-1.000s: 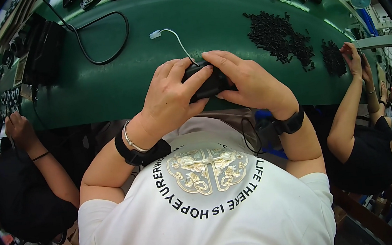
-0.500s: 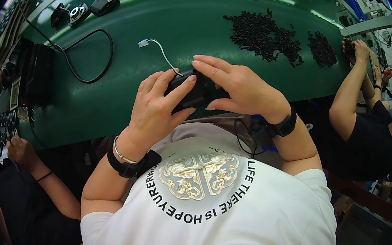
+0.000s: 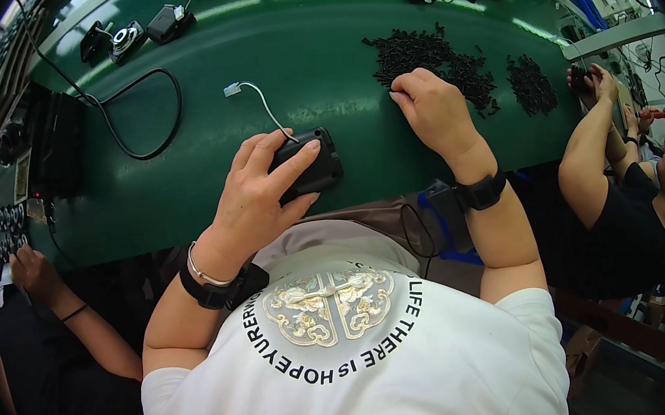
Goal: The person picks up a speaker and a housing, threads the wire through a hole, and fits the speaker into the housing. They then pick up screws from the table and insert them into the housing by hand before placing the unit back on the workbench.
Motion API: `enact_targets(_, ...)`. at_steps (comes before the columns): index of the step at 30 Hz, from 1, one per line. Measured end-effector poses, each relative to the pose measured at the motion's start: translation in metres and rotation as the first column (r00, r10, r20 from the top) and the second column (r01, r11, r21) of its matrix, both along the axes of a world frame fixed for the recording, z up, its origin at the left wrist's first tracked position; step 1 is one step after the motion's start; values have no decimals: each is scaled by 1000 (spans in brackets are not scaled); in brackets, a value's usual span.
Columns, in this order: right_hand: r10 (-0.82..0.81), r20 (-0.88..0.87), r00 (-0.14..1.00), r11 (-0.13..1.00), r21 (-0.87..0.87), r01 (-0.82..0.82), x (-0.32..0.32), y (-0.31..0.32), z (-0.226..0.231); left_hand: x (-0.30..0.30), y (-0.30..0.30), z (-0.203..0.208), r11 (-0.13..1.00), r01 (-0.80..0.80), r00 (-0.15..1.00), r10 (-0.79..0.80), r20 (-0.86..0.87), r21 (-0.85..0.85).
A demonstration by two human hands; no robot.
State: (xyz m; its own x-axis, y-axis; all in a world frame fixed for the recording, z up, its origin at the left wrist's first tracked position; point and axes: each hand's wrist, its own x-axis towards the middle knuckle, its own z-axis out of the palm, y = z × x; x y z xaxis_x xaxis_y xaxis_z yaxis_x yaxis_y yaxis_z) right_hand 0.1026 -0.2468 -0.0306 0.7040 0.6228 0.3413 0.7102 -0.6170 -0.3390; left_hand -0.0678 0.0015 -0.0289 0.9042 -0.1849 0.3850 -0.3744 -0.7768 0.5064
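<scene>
My left hand (image 3: 263, 174) grips a small black plastic casing (image 3: 318, 168) with rounded corners and holes at its corners. It lies on the green table near its front edge, fingers over its top and thumb at its near side. A thin pale cable (image 3: 263, 101) comes out of the casing's far side and ends in a white connector plug (image 3: 232, 89). My right hand (image 3: 432, 110) is at the near left edge of a pile of small black screws (image 3: 413, 52), fingertips pinched together. What is between those fingertips is too small to make out.
A smaller heap of black screws (image 3: 531, 85) lies to the right. A black cable (image 3: 148, 156) loops across the table at left, beside a dark machine (image 3: 59, 144). Black casings (image 3: 168, 23) and round speakers (image 3: 125, 39) sit along the far side. Co-workers' arms (image 3: 588, 145) flank both sides.
My right hand has let go of the casing and moved right and away, to the screw pile. My left hand has stayed on the casing, whose top now shows more.
</scene>
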Motion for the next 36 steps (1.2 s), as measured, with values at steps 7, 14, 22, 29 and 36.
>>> enact_targets(7, 71, -233, 970, 996, 64, -58, -11, 17, 19, 0, -1, -1, 1000, -17, 1000, 17, -12, -20)
enact_targets(14, 422, -595, 684, 878, 456, -145, -38, 59, 22, -1, -1, -1, 1000, -15, 1000, 15, -16, -24)
enact_targets(22, 355, -590, 725, 925, 333, -182, -38, 63, 20, -1, 0, -1, 1000, -15, 1000, 15, -13, -27)
enact_targets(29, 315, -606, 730, 931, 346, -114, -34, 80, 26, 0, -1, 1, 999, -17, 1000, 17, -9, -35)
enact_targets(36, 438, -303, 846, 890, 275, -363, -43, 96, 23, 2, -1, -1, 1000, -10, 1000, 9, -2, -26)
